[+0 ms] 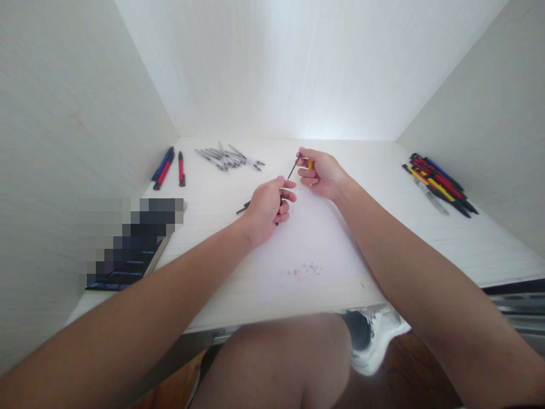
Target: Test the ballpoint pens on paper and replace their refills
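A thin dark pen refill (293, 166) slants between my two hands above the white paper (315, 233). Its upper end is pinched by the thumb and finger of my right hand (321, 173), whose other fingers curl round a yellow pen part (310, 165). The lower end of the refill meets the fingertips of my left hand (270, 210). A black pen part (278, 217) is gripped in the curled lower fingers of my left hand. Another black piece (243, 208) lies on the table just left of that hand, partly hidden by it.
Several clear pens or refills (225, 158) lie at the back. Red (181, 169) and blue (162, 165) pens rest at the left. A pile of coloured pens (440, 184) is at the right. A pixelated dark device (131, 250) sits at the left front.
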The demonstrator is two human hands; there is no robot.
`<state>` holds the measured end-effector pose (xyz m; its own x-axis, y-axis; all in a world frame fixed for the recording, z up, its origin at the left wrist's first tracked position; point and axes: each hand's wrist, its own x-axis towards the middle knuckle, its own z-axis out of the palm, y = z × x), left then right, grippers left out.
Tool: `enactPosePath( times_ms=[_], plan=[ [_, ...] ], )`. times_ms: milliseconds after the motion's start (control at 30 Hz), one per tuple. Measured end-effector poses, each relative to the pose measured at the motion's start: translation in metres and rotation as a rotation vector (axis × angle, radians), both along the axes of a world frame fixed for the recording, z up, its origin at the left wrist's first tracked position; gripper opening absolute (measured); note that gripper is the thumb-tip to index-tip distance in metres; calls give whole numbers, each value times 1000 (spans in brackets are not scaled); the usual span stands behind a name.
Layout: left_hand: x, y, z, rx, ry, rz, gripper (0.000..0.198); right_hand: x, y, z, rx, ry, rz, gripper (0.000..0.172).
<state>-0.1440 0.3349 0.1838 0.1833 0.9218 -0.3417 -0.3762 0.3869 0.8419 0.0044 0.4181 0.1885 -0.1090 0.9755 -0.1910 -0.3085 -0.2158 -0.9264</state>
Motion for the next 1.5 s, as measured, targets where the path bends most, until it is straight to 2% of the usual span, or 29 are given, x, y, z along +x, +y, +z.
enactPosePath(
  times_ms=[133, 200, 300, 467, 633, 800, 933, 1133, 1200, 1333, 1500],
  plan=[
    [-1, 0, 2, -1, -29, -16, 32, 1, 1, 0, 2, 15, 6, 14],
    [-1, 1, 1, 3, -29, -9, 27, 1, 1, 0, -1, 18, 14, 14],
    [0, 1, -1, 24, -29, 30, 8, 0, 2, 0, -12, 24, 16, 14],
    [-1, -5, 4, 126, -1, 61, 41, 2, 6, -2, -59, 58, 26, 21],
    [-1, -8, 11, 149, 7, 38, 43, 3, 7, -2, -101, 35, 52, 24],
    [2, -2, 0, 159, -124, 50, 46, 3, 5, -3, -115, 3, 136, 22],
    [2, 2, -5, 86, -178, 40, 41, 2, 5, -3, -110, 4, 130, 20],
    [0, 2, 2, -48, -352, -73, 20, 1, 4, -3, -119, 8, 98, 21],
    [0, 0, 8, -81, -362, -121, 18, 1, 4, -4, -122, 2, 94, 21],
    [-5, -5, 17, -107, -262, -232, 18, 2, 5, -6, -130, -19, 130, 22],
    [-13, -4, 18, -61, -93, -355, 17, 3, 4, -6, -108, -25, 177, 21]
  ],
)
